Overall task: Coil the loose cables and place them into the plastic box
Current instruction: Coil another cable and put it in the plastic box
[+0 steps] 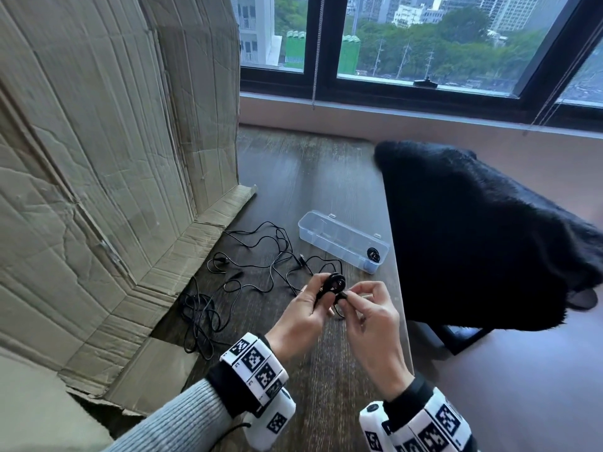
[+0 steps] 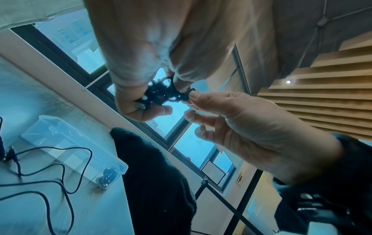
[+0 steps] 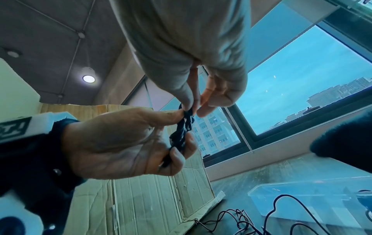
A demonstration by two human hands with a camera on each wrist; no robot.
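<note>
Above the near part of the dark table [image 1: 326, 190], the left hand [image 1: 301, 316] gripped a small coiled black cable [image 1: 336, 282], fingers curled around the bundle. The right hand [image 1: 372, 321] pinched the cable's free end [image 1: 342, 295] between thumb and forefinger; its other fingers hung loosely bent. Motion blur softened both hands, and how the end sat against the coil could not be made out. Further off lay the clear plastic box [image 1: 329, 230], one coiled cable [image 1: 373, 255] at its right end. Loose cables [image 1: 261, 256] sprawled left of it, beside leaning cardboard [image 1: 114, 158]. A black furry cover [image 1: 473, 239] hid whatever stood to the right.
</note>
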